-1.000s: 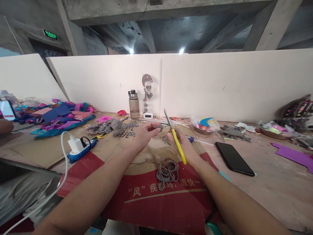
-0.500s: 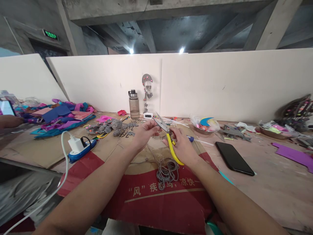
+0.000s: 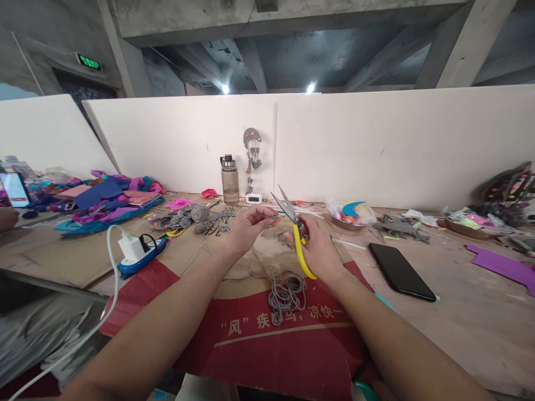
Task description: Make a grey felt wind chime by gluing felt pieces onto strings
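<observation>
Yellow-handled scissors are held in my right hand, with their blades parted and pointing up and to the left. My left hand is closed in a pinch just left of the blades; what lies between its fingertips is too small to make out, though a thin grey cord seems to run down below it. A loose coil of grey cord rests on the red and brown cardboard below my hands. Balls of grey yarn sit left of my left hand.
A bottle and a small clock stand by the white partition, where a grey moon-shaped ornament hangs. A black phone lies at right. Coloured scraps and a blue power strip are at left; a person's hand shows far left.
The scissors and my right hand have shifted slightly right, away from my left hand. At far left, the other person's hand has drawn back from the lit phone.
</observation>
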